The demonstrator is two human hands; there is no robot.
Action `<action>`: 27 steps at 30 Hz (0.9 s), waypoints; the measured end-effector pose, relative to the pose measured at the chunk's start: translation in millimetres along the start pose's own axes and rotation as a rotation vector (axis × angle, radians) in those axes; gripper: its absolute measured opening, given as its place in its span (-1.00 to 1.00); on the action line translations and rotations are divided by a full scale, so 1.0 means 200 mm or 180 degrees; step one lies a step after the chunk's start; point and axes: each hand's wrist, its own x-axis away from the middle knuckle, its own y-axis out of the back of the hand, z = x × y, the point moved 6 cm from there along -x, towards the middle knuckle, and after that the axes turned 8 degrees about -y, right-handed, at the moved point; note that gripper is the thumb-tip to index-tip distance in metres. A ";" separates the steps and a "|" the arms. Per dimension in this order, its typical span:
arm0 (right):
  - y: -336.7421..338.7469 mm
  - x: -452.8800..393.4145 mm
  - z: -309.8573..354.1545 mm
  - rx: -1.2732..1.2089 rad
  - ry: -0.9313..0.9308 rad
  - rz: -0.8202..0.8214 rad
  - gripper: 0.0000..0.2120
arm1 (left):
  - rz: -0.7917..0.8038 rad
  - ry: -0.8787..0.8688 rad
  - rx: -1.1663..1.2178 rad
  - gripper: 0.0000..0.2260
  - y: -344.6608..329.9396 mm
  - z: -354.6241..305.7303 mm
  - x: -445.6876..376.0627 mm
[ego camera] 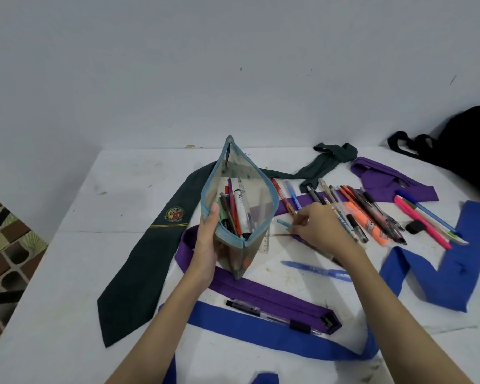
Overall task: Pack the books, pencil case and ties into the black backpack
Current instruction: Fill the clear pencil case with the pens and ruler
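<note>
My left hand (208,245) grips the see-through pencil case (261,200) with blue trim, holding it upright and open on the white table (117,189); several pens stand inside it. My right hand (313,228) pinches a light blue pen (283,223) just right of the case. A dark green tie (147,253) with a crest lies to the left. A purple tie (261,292) and a blue tie (261,331) cross the table in front. The black backpack (471,145) sits at the far right edge.
A row of loose pens and highlighters (372,214) lies right of my hand. A blue pen (316,270) and a black pen (272,317) lie nearer me. A black eraser (414,227) sits among the pens. Another purple tie (385,178) lies near the backpack.
</note>
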 end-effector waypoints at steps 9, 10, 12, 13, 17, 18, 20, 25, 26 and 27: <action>0.14 0.02 -0.07 -0.0155 0.0177 -0.0755 -0.82 | -0.0003 -0.0024 0.0040 -0.34 0.00 0.00 -0.01; 0.11 0.01 -0.08 0.0112 0.0109 -0.0541 -0.78 | 0.0015 -0.0020 0.0007 -0.28 0.00 0.00 -0.01; 0.04 0.01 -0.11 0.0542 -0.0116 0.0042 -0.75 | 0.0030 -0.0001 0.0006 -0.25 0.00 0.01 -0.01; 0.01 0.01 -0.12 0.0674 -0.0213 0.0257 -0.73 | 0.0018 0.0004 0.0043 -0.29 0.00 0.01 -0.01; -0.01 0.01 -0.09 0.0733 -0.0127 0.0205 -0.80 | -0.0002 -0.0001 0.0078 -0.33 0.01 0.01 -0.01; 0.00 0.01 -0.07 0.0633 -0.0048 0.0119 -0.81 | 0.0005 -0.0003 0.0069 -0.34 0.00 0.01 -0.01; 0.08 0.02 -0.02 0.0249 0.0079 -0.0252 -0.81 | 0.0003 -0.0022 0.0086 -0.39 0.00 0.01 -0.01; 0.47 0.20 0.16 -0.1751 0.0603 -0.1994 -0.85 | -0.0040 -0.0043 0.0130 -0.41 0.00 0.00 -0.01; 0.54 0.25 0.19 -0.2151 0.0796 -0.2305 -0.87 | -0.0040 -0.0031 0.0120 -0.41 0.00 0.00 -0.01; 0.60 0.29 0.23 -0.2452 0.0973 -0.2535 -0.90 | -0.0038 -0.0029 0.0100 -0.40 0.00 0.00 -0.01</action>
